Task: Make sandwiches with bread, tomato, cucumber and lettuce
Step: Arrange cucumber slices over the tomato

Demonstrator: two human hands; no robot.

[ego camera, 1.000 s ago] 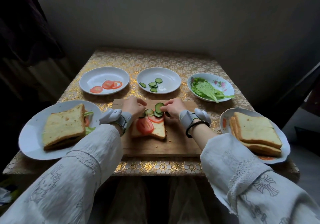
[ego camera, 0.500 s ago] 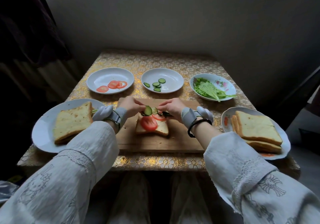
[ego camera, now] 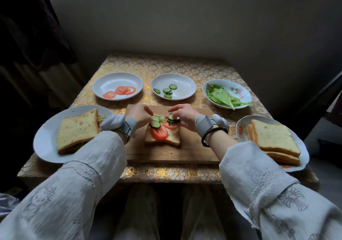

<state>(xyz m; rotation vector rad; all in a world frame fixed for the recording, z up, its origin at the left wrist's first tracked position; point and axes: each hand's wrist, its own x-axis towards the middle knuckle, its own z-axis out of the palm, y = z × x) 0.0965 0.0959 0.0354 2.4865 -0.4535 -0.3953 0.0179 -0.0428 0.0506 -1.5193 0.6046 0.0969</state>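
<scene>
Left hand: the left hand [ego camera: 137,114] hovers over the far left corner of the bread slice, fingers curled down toward a cucumber slice [ego camera: 155,118]; whether the fingertips actually pinch it I cannot tell.
Right hand: the right hand [ego camera: 185,115] is over the far right corner of the slice, thumb and fingers pinching a small stack of cucumber slices [ego camera: 173,119].
Open sandwich: a single bread slice [ego camera: 162,137] lies on the wooden cutting board [ego camera: 194,152], topped with tomato slices [ego camera: 159,132] and, at its far edge, a dark-rimmed cucumber round [ego camera: 154,124].
Cucumber plate: a white plate [ego camera: 183,87] behind the board holds a few more cucumber rounds [ego camera: 167,91].
Tomato plate: a white plate [ego camera: 114,81] at the far left holds three tomato slices [ego camera: 121,91].
Lettuce: green lettuce leaves [ego camera: 222,96] lie in a flower-patterned dish [ego camera: 242,93] at the far right.
Finished sandwich: a closed sandwich [ego camera: 78,129] sits on a white plate [ego camera: 46,139] left of the board, a bit of green showing at its edge.
Bread stack: plain bread slices [ego camera: 273,137] are stacked on a plate [ego camera: 242,126] right of the board.
Table: a gold floral tablecloth [ego camera: 166,67] covers the table.
Wrists: each wrist wears a grey strap with a white device [ego camera: 219,121]; the right also has a dark bracelet [ego camera: 211,133].
</scene>
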